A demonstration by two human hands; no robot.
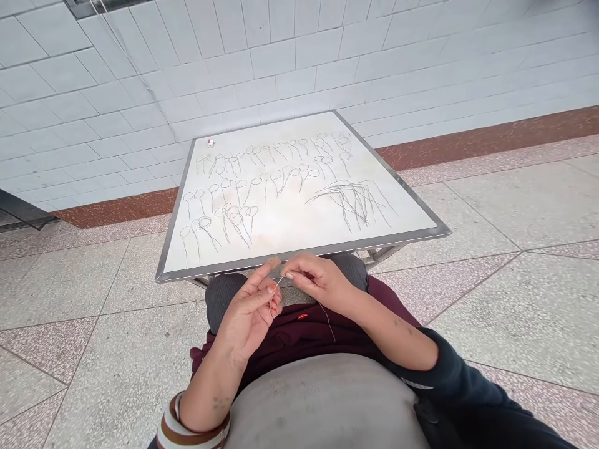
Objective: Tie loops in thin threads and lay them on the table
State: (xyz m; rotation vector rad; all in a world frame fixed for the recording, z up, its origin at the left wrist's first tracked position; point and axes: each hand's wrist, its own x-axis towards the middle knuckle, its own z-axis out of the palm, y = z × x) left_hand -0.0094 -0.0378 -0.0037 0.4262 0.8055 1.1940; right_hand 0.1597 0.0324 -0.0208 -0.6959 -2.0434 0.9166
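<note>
Above my lap, in front of the near edge of the table, my left hand (249, 310) pinches a thin wire (277, 285) between thumb and fingers. A tan wrap covers one fingertip of this hand. My right hand (326, 284) closes thumb and fingertips on the same wire just to the right. A loose length of it hangs below the right hand over dark red cloth. On the white table (290, 234) lie rows of looped wires (235, 215), each a ring with a tail. A bundle of unlooped wires (353, 202) lies at the table's right side.
A small white and red item (211, 143) sits in the table's far left corner. A grey metal rim (304, 249) edges the tabletop. Behind it rises a white tiled wall (290, 62). Speckled stone floor (491, 299) surrounds the table.
</note>
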